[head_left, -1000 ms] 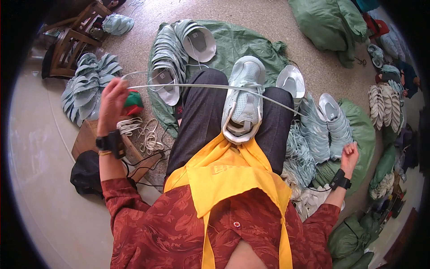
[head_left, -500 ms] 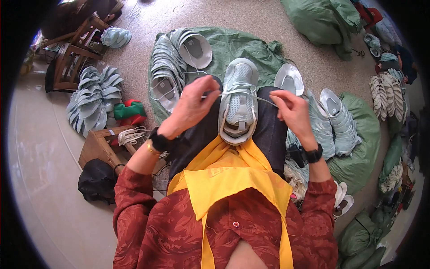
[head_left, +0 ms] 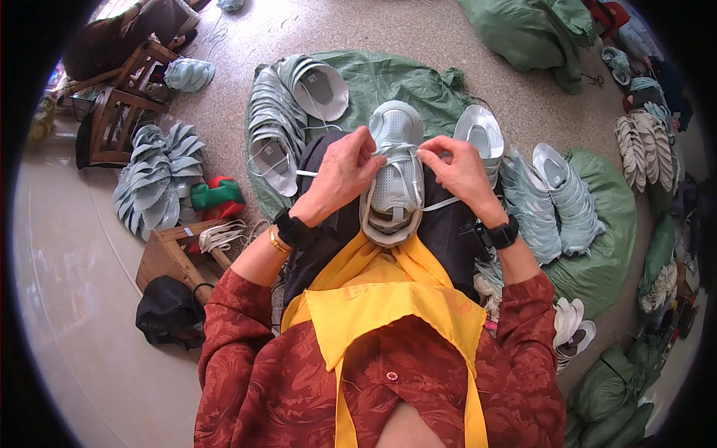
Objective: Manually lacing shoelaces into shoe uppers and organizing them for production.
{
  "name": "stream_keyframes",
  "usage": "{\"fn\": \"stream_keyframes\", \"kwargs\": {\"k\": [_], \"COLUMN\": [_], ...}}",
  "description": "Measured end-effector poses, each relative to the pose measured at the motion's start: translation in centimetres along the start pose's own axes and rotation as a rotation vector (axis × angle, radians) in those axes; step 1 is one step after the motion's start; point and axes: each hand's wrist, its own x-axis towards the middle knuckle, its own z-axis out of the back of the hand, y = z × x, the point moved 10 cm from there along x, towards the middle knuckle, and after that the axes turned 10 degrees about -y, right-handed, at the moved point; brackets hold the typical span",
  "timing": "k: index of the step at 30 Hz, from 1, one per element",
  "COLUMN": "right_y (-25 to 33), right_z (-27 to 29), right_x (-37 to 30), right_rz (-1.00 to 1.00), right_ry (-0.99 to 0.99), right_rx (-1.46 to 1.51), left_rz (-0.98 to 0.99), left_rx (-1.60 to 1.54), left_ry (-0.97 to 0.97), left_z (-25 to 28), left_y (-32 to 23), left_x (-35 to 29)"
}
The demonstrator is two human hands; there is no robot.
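Observation:
A pale grey-blue sneaker (head_left: 390, 196) rests on my lap between my thighs, toe pointing away from me. My left hand (head_left: 345, 168) is at the left edge of its lacing, thumb and fingers pinched on the pale shoelace (head_left: 400, 148). From the right, my right hand (head_left: 457, 170) pinches the same lace close to the eyelets. One lace end sticks out left of my left hand, and another hangs below my right hand. The exact grip points are partly covered by my fingers. A yellow apron (head_left: 396, 306) lies under the heel.
Nested shoe uppers (head_left: 278, 112) stand on a green sack (head_left: 373, 71) ahead. More stacked uppers (head_left: 571, 205) lie on another green sack (head_left: 620, 246) at right, near a single upper (head_left: 479, 138). A wooden stool (head_left: 168, 250) with white laces (head_left: 224, 233) is at left.
Both hands have moved inward, from holding the lace stretched wide to pinching it close over the shoe. Lace ends now hang out to either side.

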Motion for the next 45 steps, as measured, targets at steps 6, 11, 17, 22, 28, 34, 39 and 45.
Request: {"fn": "stream_keyframes", "kwargs": {"k": [6, 11, 17, 22, 28, 34, 39, 45], "right_y": [-0.3, 1.2, 1.0, 1.2, 1.4, 0.5, 0.7, 3.1], "right_z": [-1.4, -1.5, -1.6, -1.8, -1.9, -1.7, -0.2, -0.2], "right_x": [1.1, 0.0, -0.7, -0.3, -0.4, -0.6, -1.3, -3.5], "right_rz": [0.034, 0.133, 0.134, 0.132, 0.124, 0.111, 0.072, 0.139], "right_ry": [-0.006, 0.030, 0.053, 0.045, 0.040, -0.011, -0.086, -0.003], "right_rx": [0.049, 0.095, 0.153, 0.129, 0.108, 0.147, 0.122, -0.040], "left_rz": [-0.054, 0.160, 0.167, 0.065, -0.117, -0.208, 0.330, 0.473], "left_rx": [0.007, -0.301, -0.273, -0.109, 0.022, 0.092, -0.312, -0.479], "left_ry": [0.025, 0.127, 0.254, 0.197, 0.054, -0.052, 0.240, 0.387], "left_z": [-0.9, -1.8, -2.3, -1.4, -0.5, -0.2, -1.9, -3.1], "left_y": [0.9, 2.8, 2.5, 0.3, -0.3, 0.5, 3.6, 4.2], "left_x": [1.1, 1.4, 1.2, 2.0, 2.5, 2.0, 1.6, 1.0]}}
